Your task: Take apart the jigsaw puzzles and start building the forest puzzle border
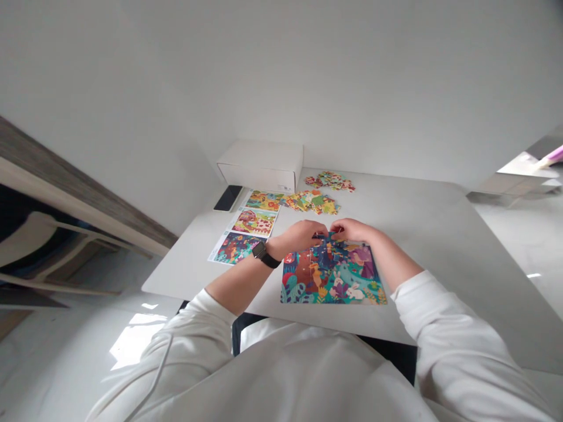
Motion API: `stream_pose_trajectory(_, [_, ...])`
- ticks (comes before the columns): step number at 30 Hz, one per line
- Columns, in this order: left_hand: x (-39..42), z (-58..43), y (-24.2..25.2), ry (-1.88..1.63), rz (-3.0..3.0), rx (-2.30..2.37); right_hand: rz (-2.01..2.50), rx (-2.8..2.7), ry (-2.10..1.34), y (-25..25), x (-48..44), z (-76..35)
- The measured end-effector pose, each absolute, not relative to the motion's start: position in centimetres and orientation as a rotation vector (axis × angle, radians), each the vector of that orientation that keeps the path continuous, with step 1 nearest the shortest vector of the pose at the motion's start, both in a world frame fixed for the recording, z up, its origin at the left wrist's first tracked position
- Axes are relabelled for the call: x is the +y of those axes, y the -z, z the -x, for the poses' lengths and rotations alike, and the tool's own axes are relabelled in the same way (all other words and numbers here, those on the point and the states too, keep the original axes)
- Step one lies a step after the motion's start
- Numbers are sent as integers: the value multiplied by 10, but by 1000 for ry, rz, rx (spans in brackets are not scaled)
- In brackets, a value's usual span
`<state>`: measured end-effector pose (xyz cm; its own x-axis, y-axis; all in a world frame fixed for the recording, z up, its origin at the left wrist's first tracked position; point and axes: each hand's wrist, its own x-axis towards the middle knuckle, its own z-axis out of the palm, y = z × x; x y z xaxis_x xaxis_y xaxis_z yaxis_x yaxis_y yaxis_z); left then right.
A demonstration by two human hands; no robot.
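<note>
Fingers of left hand and right hand: bent, meeting at far edge of puzzle; pinch cannot be told. Puzzle: on table, near portion joined, far edge partly hidden. Beyond puzzle, loose: nearer pile, farther pile.

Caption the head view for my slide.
Left hand and right hand at the far edge of a jigsaw puzzle, loose pieces and a white box beyond.
</note>
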<state>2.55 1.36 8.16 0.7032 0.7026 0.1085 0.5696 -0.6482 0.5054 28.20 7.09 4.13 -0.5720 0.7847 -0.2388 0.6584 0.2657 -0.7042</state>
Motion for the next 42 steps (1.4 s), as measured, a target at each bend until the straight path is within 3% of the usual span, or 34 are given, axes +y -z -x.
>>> stream_pose_trajectory(6, [1,-32,-81,-371,-2579,968,1401,-2174,-1262,-40,71,-290])
stream_pose_trajectory(13, [9,-21,-77,-570,-2327,1140,1355,-1974,-1449,-43,63,-299])
stream_pose_trajectory(20, [10,-21,-64,-579,-2179,1050,1385,-2281,-1346,-48,35,-300])
stream_pose_trajectory(24, [11,-23,-62,-634,-2024,1080,1302,-2137,-1519,-46,19,-292])
stream_pose_trajectory(29, [11,-24,-63,-649,-2029,1148,1524,-2129,-1215,-41,12,-290])
stream_pose_trajectory(34, [8,-25,-67,-656,-1958,1128,1358,-2079,-1454,-36,10,-293])
stream_pose_trajectory(38, [8,-22,-65,-685,-1864,1108,1548,-2152,-1167,-33,9,-293])
stream_pose_trajectory(42, [9,-16,-56,-612,-1730,1038,1499,-2239,-1256,-37,7,-293])
